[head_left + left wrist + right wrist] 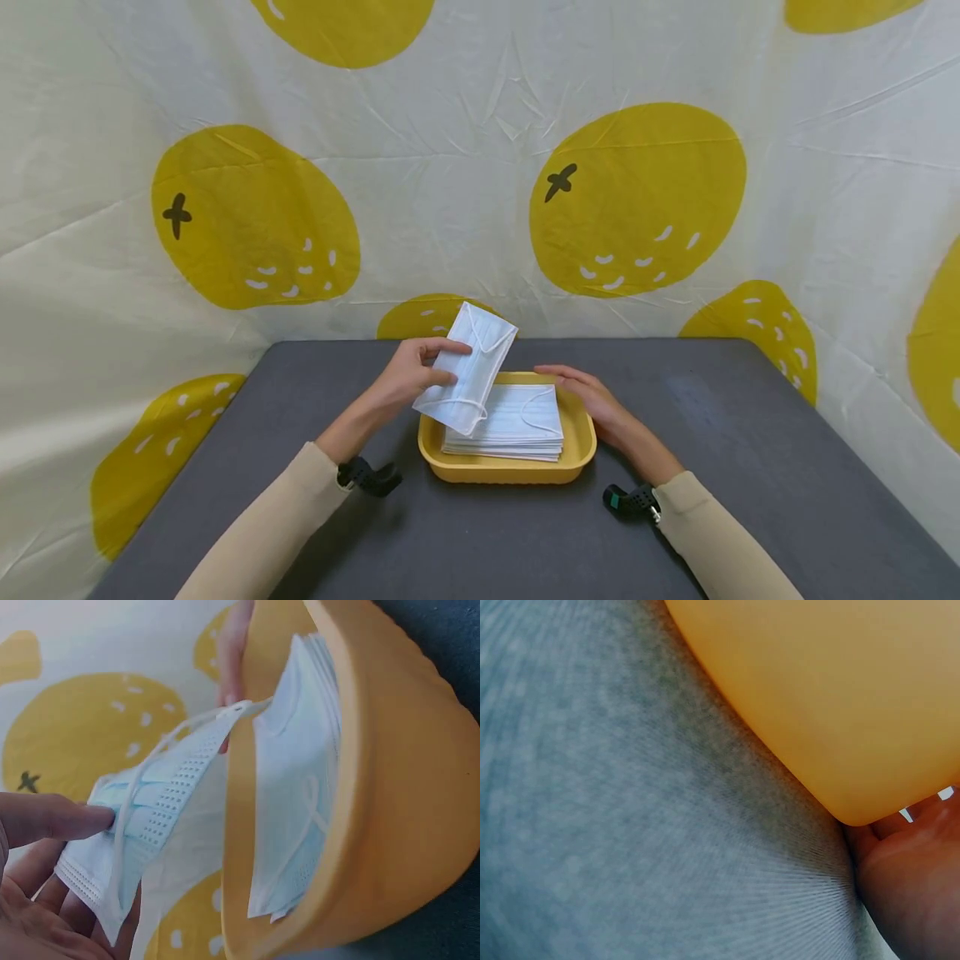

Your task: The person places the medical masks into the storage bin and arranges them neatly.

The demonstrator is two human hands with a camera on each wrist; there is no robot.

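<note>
My left hand (411, 377) pinches a white face mask (468, 367) and holds it tilted above the left edge of a yellow tray (577, 454). In the left wrist view the thumb lies on the mask (150, 825), its ear loop hanging toward the tray (390, 787). A stack of masks (513, 421) lies flat in the tray. My right hand (588, 396) rests with straight fingers on the tray's far right rim. The right wrist view shows only the tray's outer wall (817, 697) and part of the palm.
The tray stands mid-table on a dark grey tabletop (750, 467). A white curtain with yellow fruit prints (637, 200) hangs close behind and around the table. Both forearms wear beige sleeves and black wrist straps.
</note>
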